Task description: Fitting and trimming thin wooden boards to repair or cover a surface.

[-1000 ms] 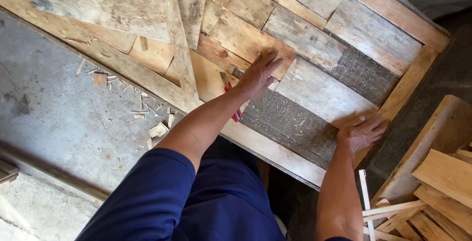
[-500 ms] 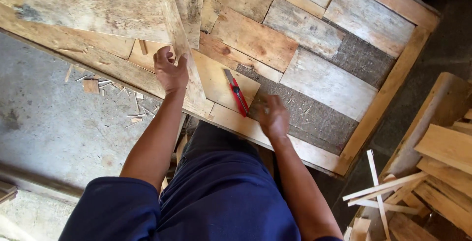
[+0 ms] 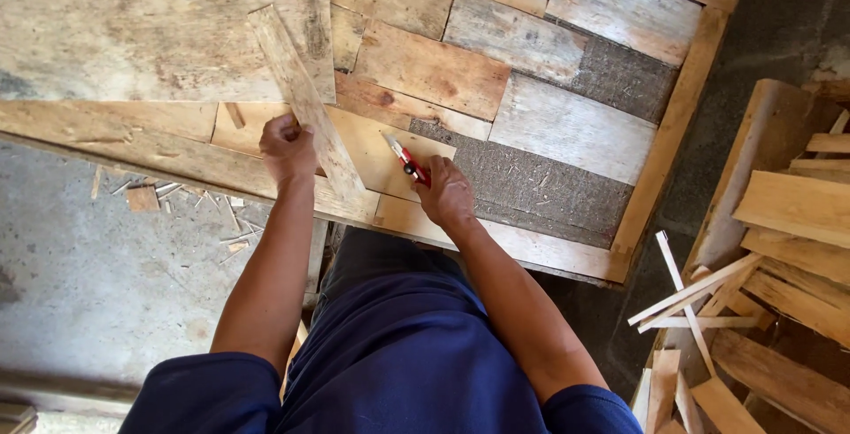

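My left hand [image 3: 288, 144] grips the edge of a narrow weathered wood strip [image 3: 305, 102] that lies diagonally across a wide grey board [image 3: 133, 40]. My right hand [image 3: 445, 193] closes around the lower end of a red utility knife [image 3: 406, 158], which rests on a pale plywood piece [image 3: 372, 146]. Both lie on a large panel of mixed wooden planks [image 3: 531, 62] with a light wooden frame [image 3: 668, 133].
Grey concrete floor [image 3: 97, 275] with wood chips and splinters lies to the left. A pile of cut boards and thin offcut strips [image 3: 761, 257] sits at the right. My blue-clad legs fill the bottom middle.
My left hand slid from the middle of the panel to the diagonal strip and took hold of it. My right hand came in from the frame's right edge onto the red knife.
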